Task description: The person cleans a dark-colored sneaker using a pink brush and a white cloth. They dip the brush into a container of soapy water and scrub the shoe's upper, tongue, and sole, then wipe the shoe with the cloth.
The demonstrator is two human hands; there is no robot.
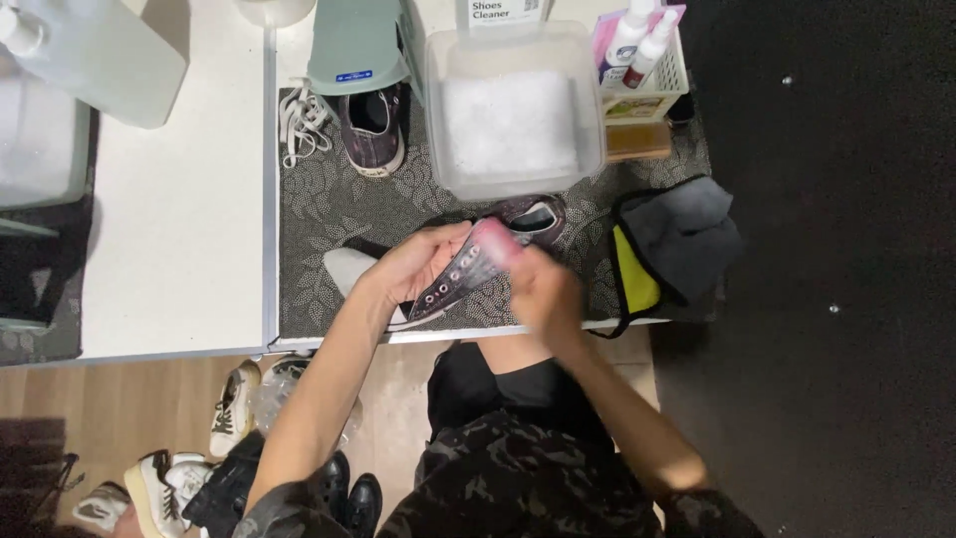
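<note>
At frame centre, the left hand (413,267) grips a dark sneaker (468,269), its long axis slanting up-right; the blurred right hand (543,291) closes against its right side, contents indistinguishable.

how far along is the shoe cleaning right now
Done: the second dark shoe sits unlaced on the patterned mat, its white laces piled beside it. Whether it has been washed cannot be told.

In hand: the left hand steadies a dark sneaker by its eyelet side while the right hand, blurred, works at it.

Left: the foamy water tub stands behind; grey cloth lies unused.
</note>
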